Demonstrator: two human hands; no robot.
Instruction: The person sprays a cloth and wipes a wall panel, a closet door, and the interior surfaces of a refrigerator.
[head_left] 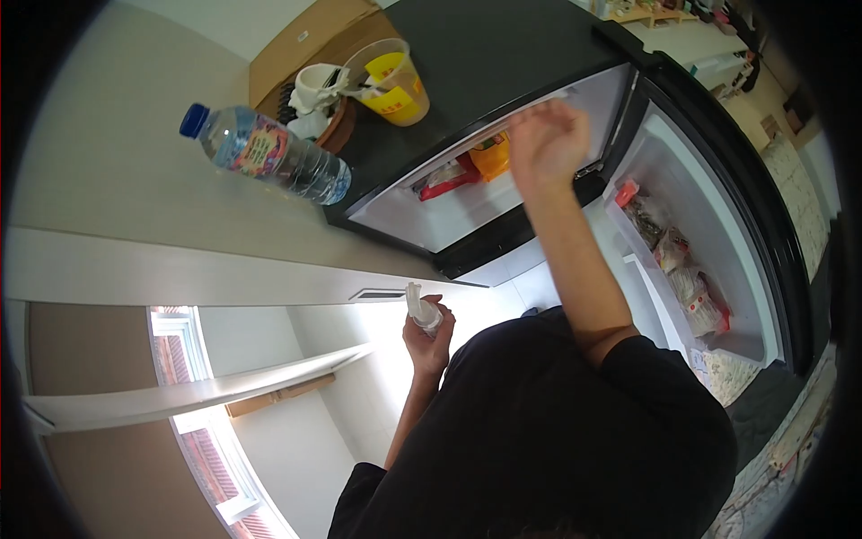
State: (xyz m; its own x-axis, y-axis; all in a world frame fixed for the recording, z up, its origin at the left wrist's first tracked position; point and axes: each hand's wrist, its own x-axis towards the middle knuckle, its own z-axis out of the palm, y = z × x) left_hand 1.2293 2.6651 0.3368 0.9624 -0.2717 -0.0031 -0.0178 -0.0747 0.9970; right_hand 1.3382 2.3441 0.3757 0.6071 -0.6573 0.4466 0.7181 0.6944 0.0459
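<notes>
My left hand [429,334] is wrapped round a white pump or spray bottle [422,310], its nozzle pointing up, beside the white wall edge. My right hand [549,144] is raised at the opening of a black fridge's upper compartment [395,220]; its fingers look curled and are blurred, so what they hold, if anything, is unclear. Just left of that hand, inside the compartment, lie a yellow packet [490,160] and a red packet [449,178]. The open door [763,225] stands to the right, with several bagged items [691,287] on its shelf.
On the black fridge top [503,45] stand a water bottle [278,153] with a blue cap, a clear plastic cup [395,90], a brown bowl [339,130] and a cardboard box [305,45]. A white door frame [197,269] and a window [215,449] are at the left.
</notes>
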